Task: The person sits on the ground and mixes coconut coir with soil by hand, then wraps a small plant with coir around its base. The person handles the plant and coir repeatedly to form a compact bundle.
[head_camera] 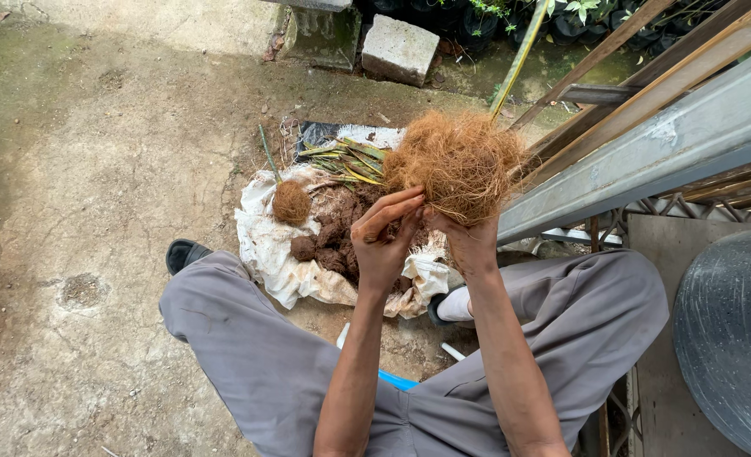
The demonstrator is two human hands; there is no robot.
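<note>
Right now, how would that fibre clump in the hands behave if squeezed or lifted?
The fibre clump looks loose and wispy, so probably light and springy. Stray strands stick out, so it may shed. Both the left hand and right hand hold it, so it likely sags or pulls apart in one.

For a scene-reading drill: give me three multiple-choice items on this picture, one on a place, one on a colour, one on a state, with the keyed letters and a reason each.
1. Where does the small fibre ball lie?
A. on the white sack
B. on the concrete block
C. in a hand

2. What colour are the trousers?
A. blue
B. grey
C. white

3. How is the big bundle of brown fibre held?
A. lying loose on the ground
B. by one hand only
C. by both hands, raised

Answers:
1 A: the ball rests on the sack's left part, beside the soil clumps.
2 B: both legs are grey.
3 C: the left hand and right hand meet at its underside, above the sack.
</note>
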